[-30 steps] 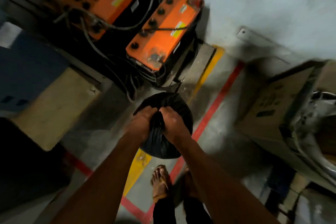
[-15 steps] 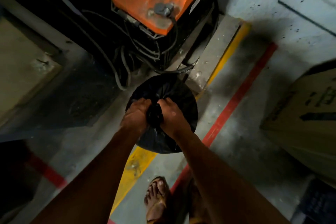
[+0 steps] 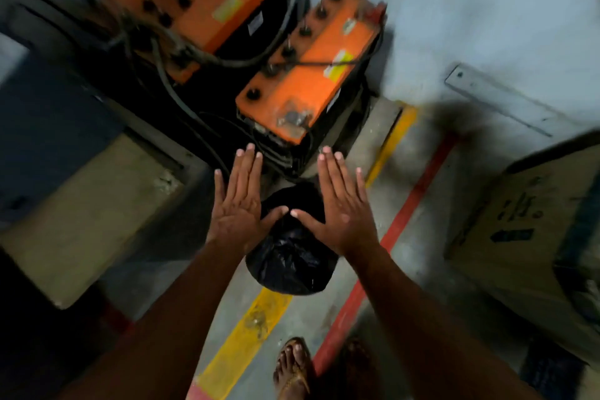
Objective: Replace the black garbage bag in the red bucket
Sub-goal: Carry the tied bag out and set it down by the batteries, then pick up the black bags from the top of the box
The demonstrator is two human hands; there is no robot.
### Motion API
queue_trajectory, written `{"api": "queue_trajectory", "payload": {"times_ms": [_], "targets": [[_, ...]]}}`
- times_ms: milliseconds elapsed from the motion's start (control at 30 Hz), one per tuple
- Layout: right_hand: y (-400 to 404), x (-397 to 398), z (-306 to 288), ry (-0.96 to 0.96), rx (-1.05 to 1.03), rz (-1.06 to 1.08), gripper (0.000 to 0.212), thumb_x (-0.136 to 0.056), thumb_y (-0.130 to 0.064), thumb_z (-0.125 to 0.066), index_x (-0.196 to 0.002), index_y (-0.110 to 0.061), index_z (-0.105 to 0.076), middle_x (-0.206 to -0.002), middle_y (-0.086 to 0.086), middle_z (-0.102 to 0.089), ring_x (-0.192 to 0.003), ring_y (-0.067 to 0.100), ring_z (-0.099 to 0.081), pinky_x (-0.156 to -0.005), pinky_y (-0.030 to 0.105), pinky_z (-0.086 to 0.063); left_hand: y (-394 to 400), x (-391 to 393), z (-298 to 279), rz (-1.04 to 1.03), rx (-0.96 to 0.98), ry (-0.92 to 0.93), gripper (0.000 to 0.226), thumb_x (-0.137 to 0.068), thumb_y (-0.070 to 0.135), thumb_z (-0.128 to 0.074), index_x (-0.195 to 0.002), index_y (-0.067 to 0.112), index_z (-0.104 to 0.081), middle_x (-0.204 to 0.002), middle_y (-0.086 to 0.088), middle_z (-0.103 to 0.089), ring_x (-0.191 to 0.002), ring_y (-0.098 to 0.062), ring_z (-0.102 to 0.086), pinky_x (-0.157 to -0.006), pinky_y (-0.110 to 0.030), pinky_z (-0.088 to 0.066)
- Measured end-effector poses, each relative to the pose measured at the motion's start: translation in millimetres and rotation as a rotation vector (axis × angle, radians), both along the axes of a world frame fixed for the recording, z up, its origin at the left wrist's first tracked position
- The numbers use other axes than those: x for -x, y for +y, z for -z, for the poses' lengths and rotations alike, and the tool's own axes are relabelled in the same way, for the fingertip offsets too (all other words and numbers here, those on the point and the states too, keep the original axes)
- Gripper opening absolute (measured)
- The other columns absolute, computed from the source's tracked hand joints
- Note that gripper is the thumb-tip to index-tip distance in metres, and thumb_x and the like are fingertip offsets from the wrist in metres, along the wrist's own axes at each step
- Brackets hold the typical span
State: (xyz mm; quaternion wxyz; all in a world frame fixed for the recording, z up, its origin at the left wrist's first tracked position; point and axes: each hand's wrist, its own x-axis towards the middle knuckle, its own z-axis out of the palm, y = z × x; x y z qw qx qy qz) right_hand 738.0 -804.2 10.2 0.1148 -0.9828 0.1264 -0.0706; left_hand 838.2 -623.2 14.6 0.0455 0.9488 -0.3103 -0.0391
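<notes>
A full black garbage bag (image 3: 290, 256) stands on the concrete floor, on the yellow stripe, just in front of the batteries. Above it my left hand (image 3: 240, 204) and my right hand (image 3: 341, 208) are spread flat, fingers apart, thumbs almost touching over the bag's top. Neither hand holds anything. The red bucket is not in view.
Two orange-topped batteries (image 3: 308, 84) with black cables sit against the wall behind the bag. A cardboard box (image 3: 519, 227) stands at the right, a beige block (image 3: 87, 211) at the left. Yellow (image 3: 246, 334) and red (image 3: 409, 204) floor stripes run diagonally. My sandalled foot (image 3: 293, 370) is below.
Both hands have let go of the bag's gathered neck and opened flat above it. The bag now rests on the floor. The camera has pulled back upward.
</notes>
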Motion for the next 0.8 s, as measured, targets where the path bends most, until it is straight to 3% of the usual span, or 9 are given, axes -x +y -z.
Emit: {"api": "queue_trajectory", "payload": {"times_ms": [333, 533, 667, 800], "targets": [[-81, -68, -412, -0.312, 0.297, 0.015, 0.107, -0.086, -0.082, -0.039, -0.157, -0.005, -0.018, -0.166, 0.011, -0.01, -0.154, 0.024, -0.009, -0.119, 0.059, -0.017, -42, -92, -435, 0.105, 0.118, -0.481, 0.113, -0.087, 0.084, -0.036, -0.161, 0.003, -0.009, -0.171, -0.014, -0.003, -0.158, -0.028, -0.006, -0.121, -0.063, -0.017], [-100, -82, -681, -0.589, 0.415, 0.047, 0.108, -0.086, -0.083, -0.037, -0.157, -0.005, -0.016, -0.167, 0.01, -0.007, -0.155, 0.024, -0.005, -0.119, 0.059, -0.015, -53, -96, -702, 0.092, 0.277, -0.766, 0.115, -0.088, 0.084, -0.036, -0.161, 0.001, -0.006, -0.171, -0.015, -0.001, -0.158, -0.03, -0.005, -0.122, -0.063, -0.014], [-91, -74, -805, -0.69, 0.458, 0.077, 0.11, -0.085, -0.085, -0.033, -0.158, -0.005, -0.011, -0.167, 0.011, 0.0, -0.155, 0.024, 0.001, -0.12, 0.058, -0.011, -45, -82, -817, 0.074, 0.303, -0.876, 0.118, -0.085, 0.086, -0.037, -0.161, 0.002, -0.001, -0.171, -0.014, 0.004, -0.159, -0.029, 0.0, -0.123, -0.063, -0.012], [-78, -54, -868, -0.758, 0.488, 0.095, 0.111, -0.085, -0.085, -0.031, -0.158, -0.004, -0.011, -0.167, 0.012, -0.001, -0.155, 0.026, 0.001, -0.121, 0.057, -0.009, -29, -61, -869, 0.019, 0.334, -0.938, 0.12, -0.084, 0.086, -0.038, -0.161, 0.004, 0.003, -0.171, -0.011, 0.01, -0.159, -0.027, 0.005, -0.124, -0.062, -0.008]]}}
